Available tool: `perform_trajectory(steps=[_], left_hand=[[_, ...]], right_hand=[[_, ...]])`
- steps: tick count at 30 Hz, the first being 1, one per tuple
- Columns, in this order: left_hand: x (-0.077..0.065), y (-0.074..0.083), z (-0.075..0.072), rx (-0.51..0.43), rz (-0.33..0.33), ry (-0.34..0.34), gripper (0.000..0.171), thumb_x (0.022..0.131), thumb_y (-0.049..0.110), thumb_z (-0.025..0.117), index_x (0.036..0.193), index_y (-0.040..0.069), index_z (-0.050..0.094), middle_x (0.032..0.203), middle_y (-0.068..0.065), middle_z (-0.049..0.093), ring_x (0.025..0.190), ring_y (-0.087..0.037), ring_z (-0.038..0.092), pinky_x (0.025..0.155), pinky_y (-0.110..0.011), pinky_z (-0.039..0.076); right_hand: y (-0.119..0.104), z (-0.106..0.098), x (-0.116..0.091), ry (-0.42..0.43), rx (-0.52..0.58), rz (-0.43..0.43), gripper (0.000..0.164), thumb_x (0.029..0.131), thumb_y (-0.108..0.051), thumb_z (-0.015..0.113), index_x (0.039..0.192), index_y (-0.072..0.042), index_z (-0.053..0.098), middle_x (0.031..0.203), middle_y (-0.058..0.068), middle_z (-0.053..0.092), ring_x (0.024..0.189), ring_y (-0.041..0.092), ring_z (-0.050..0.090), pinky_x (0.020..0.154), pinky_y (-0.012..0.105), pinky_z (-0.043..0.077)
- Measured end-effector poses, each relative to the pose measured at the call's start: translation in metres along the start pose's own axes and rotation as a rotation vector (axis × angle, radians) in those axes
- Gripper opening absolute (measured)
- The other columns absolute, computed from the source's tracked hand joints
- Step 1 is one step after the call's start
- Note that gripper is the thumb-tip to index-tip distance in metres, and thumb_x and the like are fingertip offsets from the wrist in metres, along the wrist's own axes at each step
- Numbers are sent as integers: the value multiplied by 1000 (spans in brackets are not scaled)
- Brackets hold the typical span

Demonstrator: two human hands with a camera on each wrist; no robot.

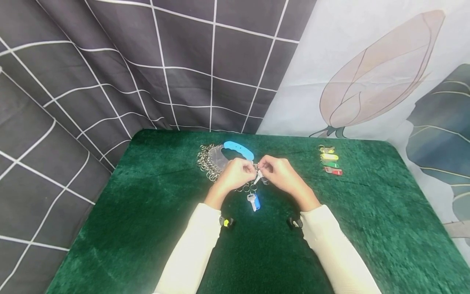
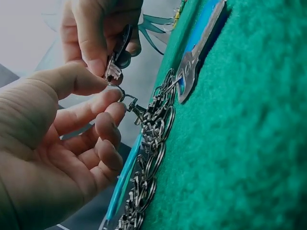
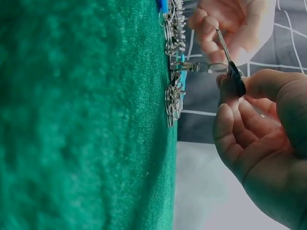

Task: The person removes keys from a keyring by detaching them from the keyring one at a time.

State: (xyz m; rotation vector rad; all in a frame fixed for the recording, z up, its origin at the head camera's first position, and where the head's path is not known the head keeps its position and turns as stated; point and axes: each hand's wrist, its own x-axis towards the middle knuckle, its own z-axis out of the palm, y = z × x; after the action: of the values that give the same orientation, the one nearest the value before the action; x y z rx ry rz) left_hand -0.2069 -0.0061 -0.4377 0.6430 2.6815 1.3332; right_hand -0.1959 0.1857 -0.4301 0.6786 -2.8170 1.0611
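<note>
"What have you got there?"

"My left hand (image 1: 236,174) pinches a small metal ring (image 2: 122,92) between thumb and forefinger, the other fingers loosely bent. A clasp (image 2: 135,108) joins it to the bunch of rings (image 1: 207,167)."

"And the other one?"

"My right hand (image 1: 280,173) pinches a silver key (image 1: 258,176) between my two hands, just above the bunch. My thumb is on a dark piece (image 3: 236,79); it's too small to tell whether that's the key's own head or a tag beside it."

"What else is around?"

"A light-blue strip (image 1: 238,150) curves along the far side of the bunch, on the green cloth (image 1: 154,216). Nearer me lies a blue tag (image 1: 257,201) with another key (image 1: 251,199) beside it. Well off to my right, a yellow tag (image 1: 329,157), a green tag (image 1: 330,164) and a red tag (image 1: 336,172) lie in a column, the green in between."
</note>
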Motion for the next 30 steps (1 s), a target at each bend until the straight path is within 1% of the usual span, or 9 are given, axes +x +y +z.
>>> perform_trajectory(steps=[4,8,14,19,25,27,30], left_hand=[[1,-1,1,-24,-23,-8,8,82,17,71,79,11,75,77,-3,72,70,-13,64,70,-30,56],[0,-1,1,-27,-15,9,8,82,16,71,79,10,75,79,-4,73,71,-13,64,71,-32,57],[0,-1,1,-3,46,13,6,81,11,70,75,11,72,73,-3,70,67,-13,62,67,-30,55],[0,-2,0,17,78,3,7,82,13,71,75,13,71,74,-1,68,69,-11,61,68,-29,55],[0,-3,-2,41,138,6,6,82,11,72,76,13,72,76,-1,67,71,-12,61,68,-29,56],[-1,-2,-2,40,129,-4,6,83,12,72,77,13,72,77,-1,68,72,-12,62,69,-29,56],[-1,-2,-1,24,86,-19,8,85,15,71,77,13,71,78,-1,69,73,-11,63,71,-29,56]], right_hand=[[-1,0,0,-13,-5,-1,6,90,-11,63,96,-11,66,81,5,71,71,16,65,63,36,58],[-2,0,0,-22,-7,15,6,90,-11,63,95,-11,65,81,5,70,70,16,64,63,35,58],[-4,1,0,-28,-1,2,3,90,-12,65,93,-11,65,82,6,71,73,16,65,66,36,59],[-3,2,0,0,-14,-5,4,91,-17,66,91,-13,66,81,4,71,71,15,65,64,36,58],[1,4,1,42,-32,-9,4,90,-15,67,90,-11,67,78,5,70,68,16,63,61,36,57],[1,4,0,48,-31,-11,4,90,-15,66,90,-11,67,78,5,70,67,16,63,61,37,57],[-1,5,0,33,-24,-8,5,91,-16,66,91,-11,67,79,5,71,68,16,63,62,36,58]])
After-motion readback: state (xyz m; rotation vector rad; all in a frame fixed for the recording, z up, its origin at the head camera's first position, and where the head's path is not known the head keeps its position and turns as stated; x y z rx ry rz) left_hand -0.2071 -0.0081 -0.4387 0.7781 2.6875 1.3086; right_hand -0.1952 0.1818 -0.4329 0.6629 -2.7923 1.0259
